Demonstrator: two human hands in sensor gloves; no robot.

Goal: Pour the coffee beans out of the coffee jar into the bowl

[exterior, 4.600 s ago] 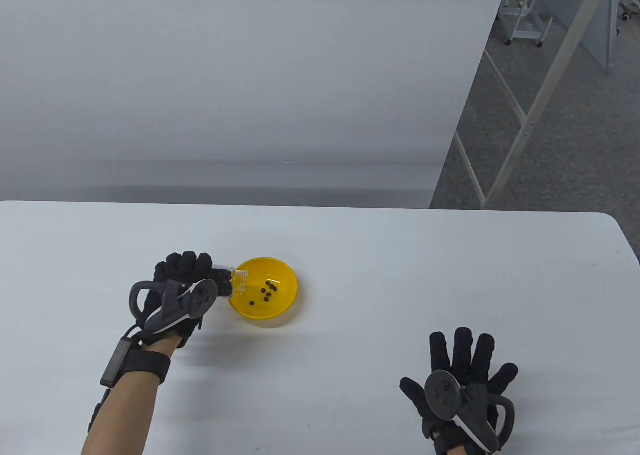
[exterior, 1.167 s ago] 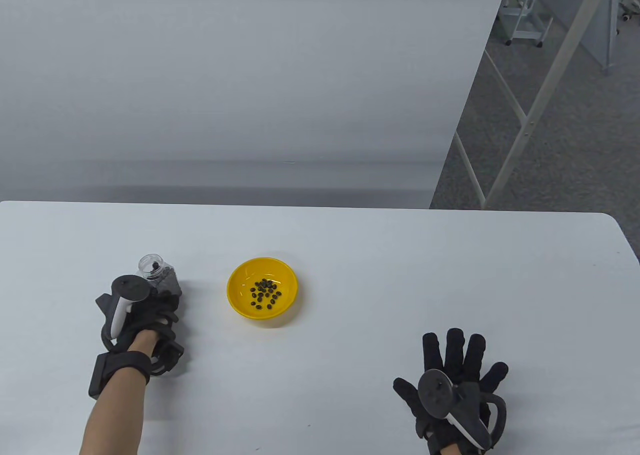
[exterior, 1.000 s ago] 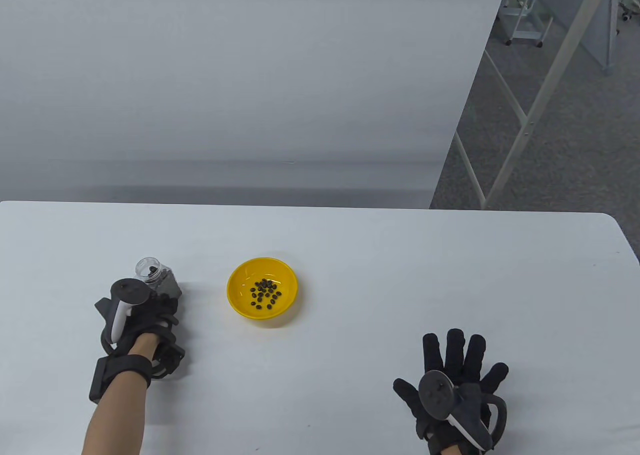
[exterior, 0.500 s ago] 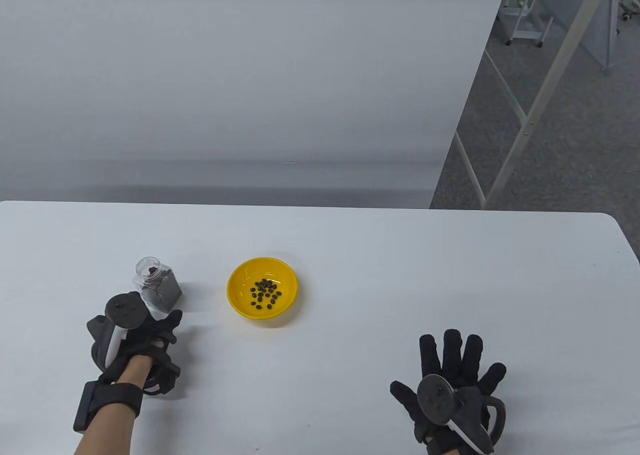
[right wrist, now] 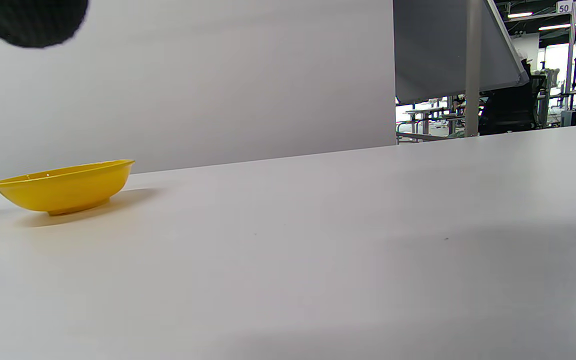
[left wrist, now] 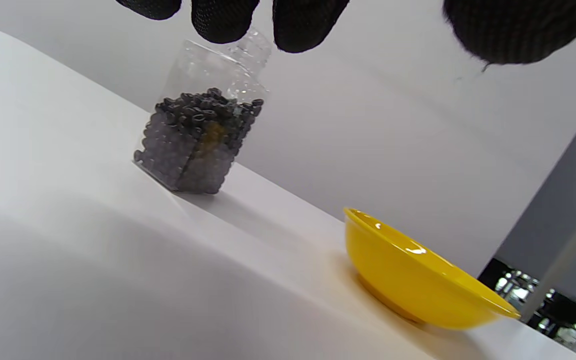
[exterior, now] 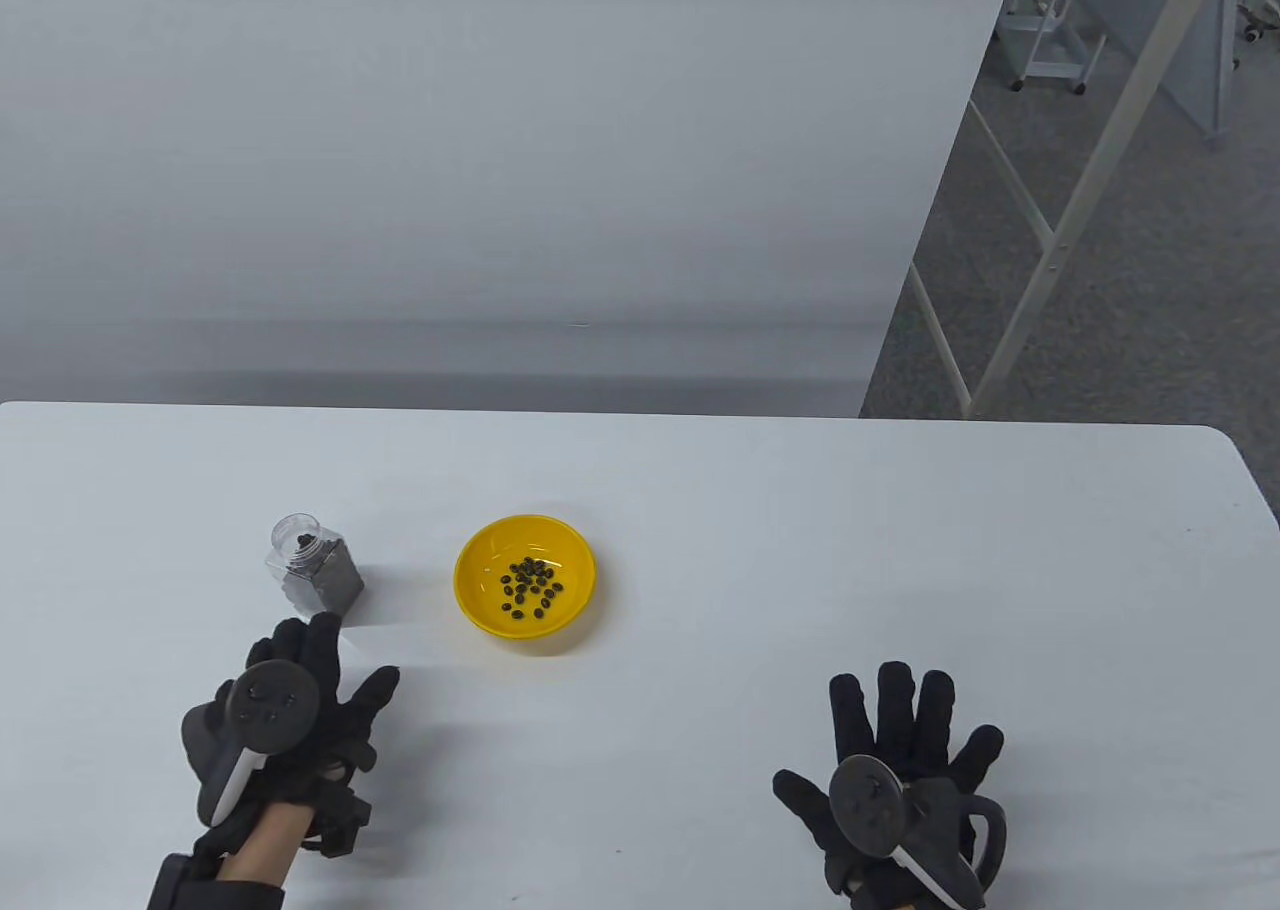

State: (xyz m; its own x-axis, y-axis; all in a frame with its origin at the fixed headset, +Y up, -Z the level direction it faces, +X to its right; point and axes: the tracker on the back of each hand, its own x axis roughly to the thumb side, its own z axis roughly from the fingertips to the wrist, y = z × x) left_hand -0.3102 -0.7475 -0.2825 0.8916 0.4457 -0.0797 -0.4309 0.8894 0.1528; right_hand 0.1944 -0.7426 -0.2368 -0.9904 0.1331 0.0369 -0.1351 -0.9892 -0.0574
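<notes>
A clear square coffee jar (exterior: 315,572), open-topped and partly full of dark beans, stands upright on the white table (exterior: 760,540), left of the yellow bowl (exterior: 480,600). The bowl holds several coffee beans (exterior: 529,586). My left hand (exterior: 305,685) is open and empty just in front of the jar, fingers spread, apart from it. In the left wrist view the jar (left wrist: 200,135) and bowl (left wrist: 418,280) lie ahead, with my fingertips (left wrist: 308,22) at the top. My right hand (exterior: 905,750) rests flat and open at the front right. The right wrist view shows the bowl (right wrist: 65,186) far left.
The table's right edge (exterior: 1255,495) borders a grey carpet floor with white metal frame legs (exterior: 1060,220). A pale wall panel stands behind the table's far edge.
My left hand poured beans into the bowl, set the jar upright on the table to the bowl's left, let go, and drew back toward me with fingers spread. The right hand barely moved.
</notes>
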